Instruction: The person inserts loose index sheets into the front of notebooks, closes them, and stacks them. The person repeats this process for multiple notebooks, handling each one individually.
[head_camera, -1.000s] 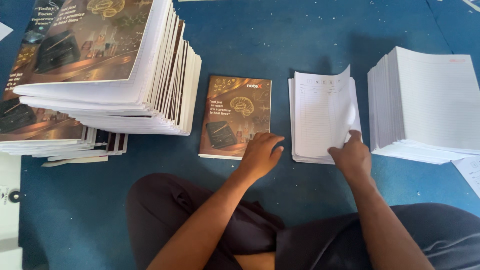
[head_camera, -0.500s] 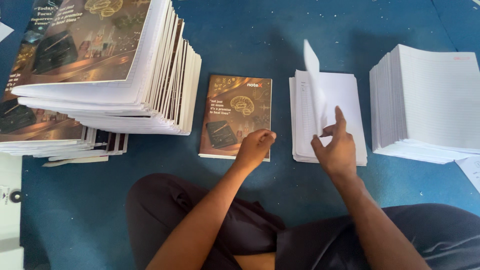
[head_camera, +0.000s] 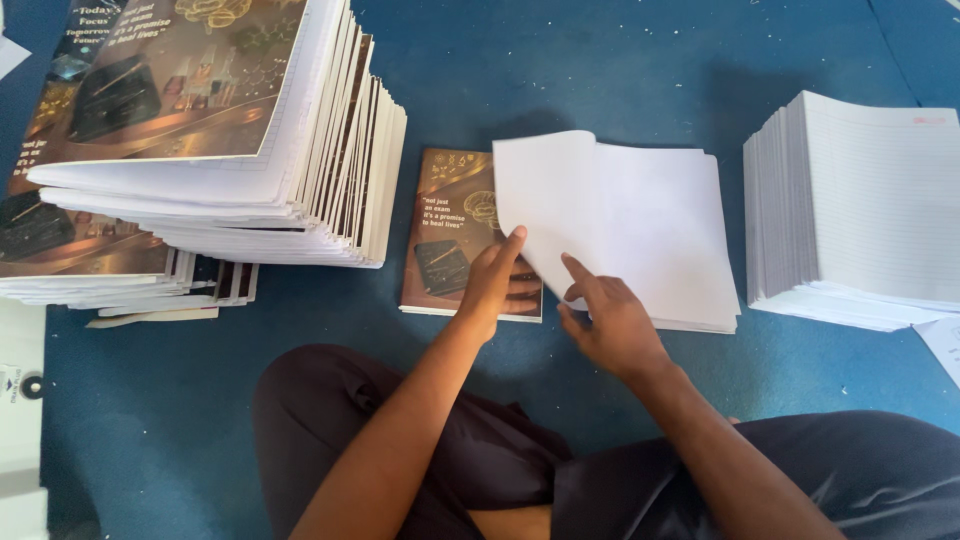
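A brown printed booklet cover (head_camera: 448, 225) lies on the blue floor in front of me. To its right sits a low pile of white sheets (head_camera: 665, 245). A bundle of white sheets (head_camera: 545, 185) is lifted off that pile and curls leftward over the cover. My left hand (head_camera: 493, 283) rests on the cover and pinches the bundle's lower edge, thumb on top and fingers beneath. My right hand (head_camera: 612, 322) is just right of it, fingers spread, index fingertip touching the bundle's underside near the pile's front edge.
A tall leaning stack of booklets with brown covers (head_camera: 215, 140) fills the left, over a lower stack (head_camera: 110, 270). A thick stack of white ruled paper (head_camera: 865, 210) stands at the right. My crossed legs in dark trousers (head_camera: 400, 440) are at the bottom.
The white bundle, raised upright by my right hand half a second ago, has swung left over the brown cover. My left hand has taken its edge.
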